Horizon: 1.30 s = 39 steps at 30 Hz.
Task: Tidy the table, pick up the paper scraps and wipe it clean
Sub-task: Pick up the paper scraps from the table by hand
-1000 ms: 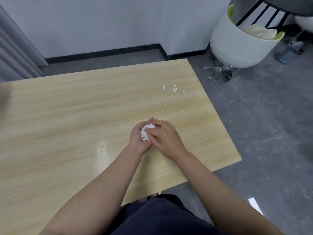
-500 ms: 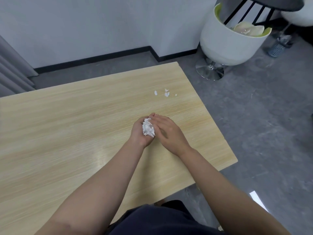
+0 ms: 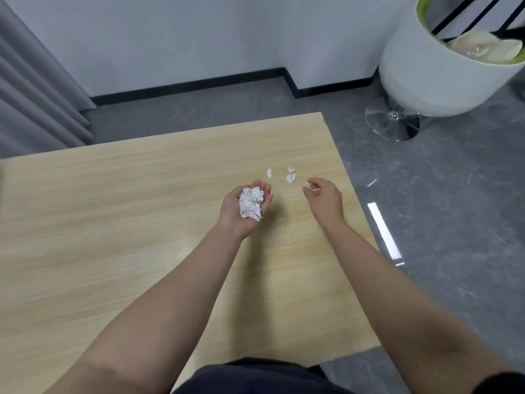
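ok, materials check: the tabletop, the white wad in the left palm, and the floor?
Tabletop: looks like light wood-grain laminate, semi-matte; fine straight grain lines and a soft sheen, though it could be veneer.
White wad in the left hand: torn paper or tissue, matte; ragged, crumpled edges, like the loose scraps on the table.
Floor: grey stone-look tile or vinyl, glossy; it mirrors a bright light strip.
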Each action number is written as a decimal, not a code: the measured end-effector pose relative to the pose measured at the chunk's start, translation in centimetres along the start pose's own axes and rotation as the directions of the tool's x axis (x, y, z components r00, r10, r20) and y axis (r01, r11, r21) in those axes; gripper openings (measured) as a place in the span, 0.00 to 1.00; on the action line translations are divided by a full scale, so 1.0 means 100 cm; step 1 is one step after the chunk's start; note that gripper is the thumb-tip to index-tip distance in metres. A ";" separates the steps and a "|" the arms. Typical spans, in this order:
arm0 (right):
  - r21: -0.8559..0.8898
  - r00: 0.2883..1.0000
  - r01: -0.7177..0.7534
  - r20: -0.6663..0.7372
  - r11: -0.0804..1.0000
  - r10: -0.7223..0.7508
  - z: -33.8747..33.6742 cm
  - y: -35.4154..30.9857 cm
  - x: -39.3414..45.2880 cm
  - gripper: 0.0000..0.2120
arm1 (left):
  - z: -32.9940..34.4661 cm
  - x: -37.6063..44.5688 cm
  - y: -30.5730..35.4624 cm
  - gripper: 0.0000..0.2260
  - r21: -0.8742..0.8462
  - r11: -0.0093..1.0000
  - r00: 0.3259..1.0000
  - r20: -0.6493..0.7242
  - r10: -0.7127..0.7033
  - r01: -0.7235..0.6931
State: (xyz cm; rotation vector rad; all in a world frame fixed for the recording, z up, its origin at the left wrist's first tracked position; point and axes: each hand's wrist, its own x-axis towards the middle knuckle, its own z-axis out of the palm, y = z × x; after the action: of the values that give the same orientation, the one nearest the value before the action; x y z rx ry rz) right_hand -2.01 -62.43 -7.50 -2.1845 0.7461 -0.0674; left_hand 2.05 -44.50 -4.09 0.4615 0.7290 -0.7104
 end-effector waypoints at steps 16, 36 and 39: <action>-0.299 0.990 0.055 0.137 0.953 -0.014 0.060 -0.002 0.075 0.28 | 0.007 0.037 0.018 0.14 -0.065 0.998 0.998 -0.063 -0.012 0.008; -0.211 0.926 0.324 0.268 0.922 -0.265 0.073 -0.033 0.060 0.07 | -0.015 0.035 0.030 0.15 -0.047 0.998 0.987 -0.154 0.036 -0.043; -0.038 0.937 0.308 0.183 0.951 -0.296 0.063 -0.050 0.045 0.05 | -0.018 0.032 0.030 0.14 -0.049 0.998 0.983 -0.180 0.031 -0.041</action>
State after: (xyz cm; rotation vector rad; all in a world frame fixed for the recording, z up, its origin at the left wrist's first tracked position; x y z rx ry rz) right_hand 5.99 -58.06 -8.98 -2.3177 0.3131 -0.0060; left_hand 5.10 -42.74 -7.25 0.4938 0.9044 -0.6195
